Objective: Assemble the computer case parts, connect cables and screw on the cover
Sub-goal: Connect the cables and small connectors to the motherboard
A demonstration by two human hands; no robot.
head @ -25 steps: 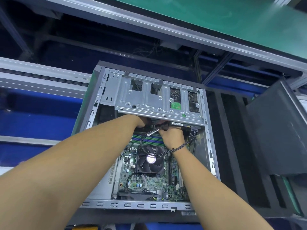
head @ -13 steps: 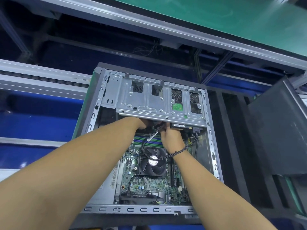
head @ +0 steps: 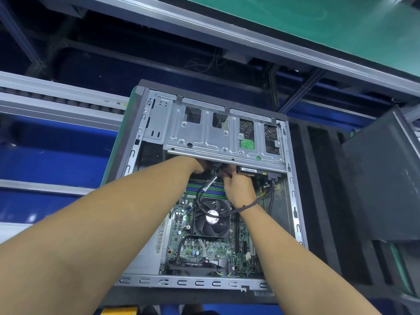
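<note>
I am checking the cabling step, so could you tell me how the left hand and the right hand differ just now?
The left hand reaches under the drive cage, fingers hidden; the right hand lies in plain view below its edge. A black cable crosses the right hand's wrist, none the left hand's. Both are inside the open computer case.

A single wide-angle camera worn on the person's head looks forward and steeply down into the open computer case (head: 181, 282), which fills the centre of the frame at close range. The left forearm (head: 102, 223) enters from 7 o'clock, the right forearm (head: 284, 258) from 5 o'clock, and a green-topped bench (head: 295, 17) crosses at 1 o'clock.
</note>
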